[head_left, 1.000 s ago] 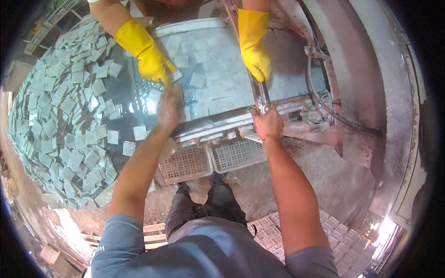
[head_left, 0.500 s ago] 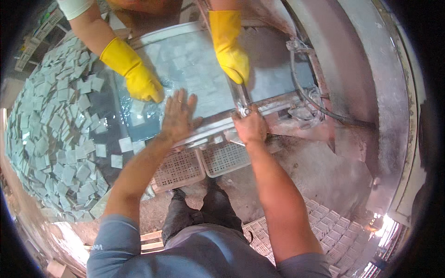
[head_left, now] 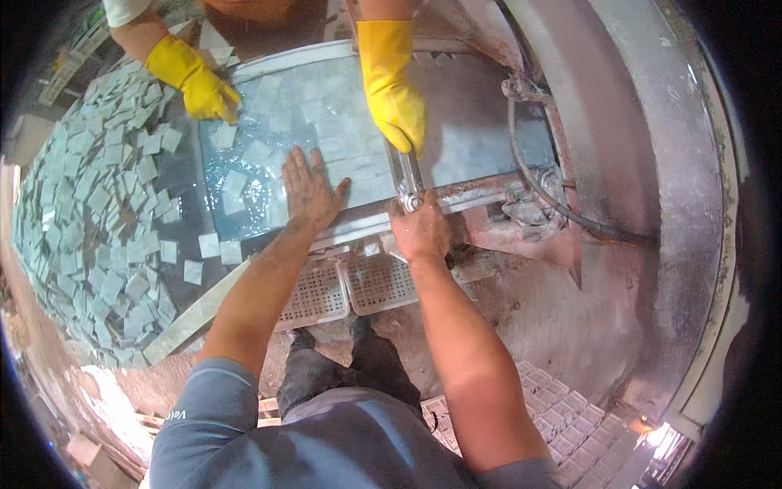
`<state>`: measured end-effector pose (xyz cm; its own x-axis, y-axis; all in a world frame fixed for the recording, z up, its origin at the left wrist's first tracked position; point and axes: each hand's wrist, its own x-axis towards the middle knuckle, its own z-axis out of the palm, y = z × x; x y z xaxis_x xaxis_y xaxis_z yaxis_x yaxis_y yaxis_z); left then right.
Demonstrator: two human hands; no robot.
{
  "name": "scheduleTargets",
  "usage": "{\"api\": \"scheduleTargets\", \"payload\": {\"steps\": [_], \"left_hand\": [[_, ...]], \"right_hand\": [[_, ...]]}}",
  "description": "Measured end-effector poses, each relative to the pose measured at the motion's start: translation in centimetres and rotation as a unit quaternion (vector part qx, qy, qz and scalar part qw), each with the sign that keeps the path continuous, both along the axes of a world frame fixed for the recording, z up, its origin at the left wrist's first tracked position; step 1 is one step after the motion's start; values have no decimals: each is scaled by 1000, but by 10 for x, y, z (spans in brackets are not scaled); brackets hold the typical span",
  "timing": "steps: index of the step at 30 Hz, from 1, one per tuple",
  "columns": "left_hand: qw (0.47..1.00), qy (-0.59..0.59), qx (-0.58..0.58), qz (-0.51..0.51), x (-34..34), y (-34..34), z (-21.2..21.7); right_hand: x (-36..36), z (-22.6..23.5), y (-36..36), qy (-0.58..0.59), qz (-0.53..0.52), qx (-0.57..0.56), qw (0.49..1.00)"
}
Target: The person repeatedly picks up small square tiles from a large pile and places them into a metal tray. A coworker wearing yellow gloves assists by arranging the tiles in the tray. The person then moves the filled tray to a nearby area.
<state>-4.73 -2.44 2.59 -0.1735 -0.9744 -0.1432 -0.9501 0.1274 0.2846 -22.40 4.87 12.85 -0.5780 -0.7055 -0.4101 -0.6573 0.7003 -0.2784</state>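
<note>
My left hand (head_left: 314, 194) lies palm down, fingers spread, on wet pale square tiles (head_left: 346, 159) in a shallow water-filled trough (head_left: 303, 55). My right hand (head_left: 422, 231) is closed around the near end of a metal bar (head_left: 405, 171) that lies across the trough. Across from me, a co-worker's yellow-gloved hand (head_left: 396, 110) grips the bar's far end. The co-worker's other gloved hand (head_left: 207, 94) is over the far left part of the trough, by a loose tile (head_left: 221, 137). Another loose tile (head_left: 235, 182) lies in the water left of my left hand.
A large heap of pale square tiles (head_left: 98, 204) covers the left side. Two perforated plastic baskets (head_left: 314, 295) stand below the trough's near edge. To the right are a dark hose (head_left: 521, 151) and a broad grey machine wall (head_left: 688, 187). Rows of stacked pieces (head_left: 562, 416) lie behind me at right.
The bar has shifted slightly left with my right hand and the co-worker's hand on it. The co-worker's other gloved hand has moved away from my left hand, toward the far left.
</note>
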Motion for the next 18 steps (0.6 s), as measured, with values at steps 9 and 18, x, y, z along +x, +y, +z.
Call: {"api": "scheduleTargets", "payload": {"steps": [9, 18], "left_hand": [[993, -62, 95, 46, 42, -16, 25], [994, -24, 98, -43, 29, 2, 10]], "right_hand": [[-1, 3, 2, -36, 4, -19, 999], [-7, -12, 6, 13, 42, -50, 998]]}}
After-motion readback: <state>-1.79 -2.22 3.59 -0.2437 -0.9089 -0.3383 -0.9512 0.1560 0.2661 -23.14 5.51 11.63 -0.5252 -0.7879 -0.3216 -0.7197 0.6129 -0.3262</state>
